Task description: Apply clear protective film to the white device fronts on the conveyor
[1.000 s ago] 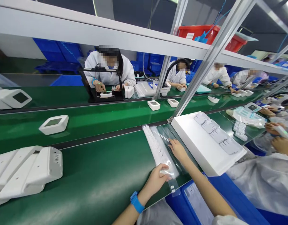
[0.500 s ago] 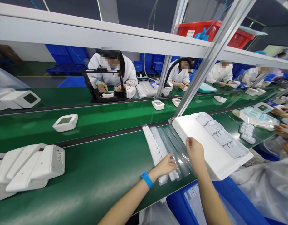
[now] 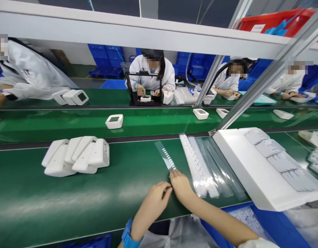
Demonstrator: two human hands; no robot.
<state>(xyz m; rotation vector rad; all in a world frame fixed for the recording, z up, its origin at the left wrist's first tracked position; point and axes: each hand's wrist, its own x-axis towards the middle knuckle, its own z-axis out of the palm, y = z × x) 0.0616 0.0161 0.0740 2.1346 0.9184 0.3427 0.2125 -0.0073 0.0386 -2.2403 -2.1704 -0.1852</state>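
A clear strip with a row of small white oval pieces (image 3: 169,157) lies at a slant on the green bench. My right hand (image 3: 181,184) has its fingers pressed together over the strip's near end. Close beside it on the left, my left hand (image 3: 155,201), with a blue wristband (image 3: 130,234), is closed in a pinch; what its fingertips hold, if anything, is hidden. To the right of my hands lie clear plastic sleeves (image 3: 222,168) and a long strip bag of white round parts (image 3: 191,160).
Several white device housings (image 3: 77,155) are heaped at the left. A white foam tray (image 3: 252,172) with grey-white panels stands at the right, above a blue bin (image 3: 206,224). White devices with screens (image 3: 114,121) sit on the green conveyor (image 3: 148,120). Co-workers sit opposite.
My view has turned left. My right hand has moved from the foam tray's edge to the clear strip, now on the bench. My left hand has left the plastic sleeves and come beside it.
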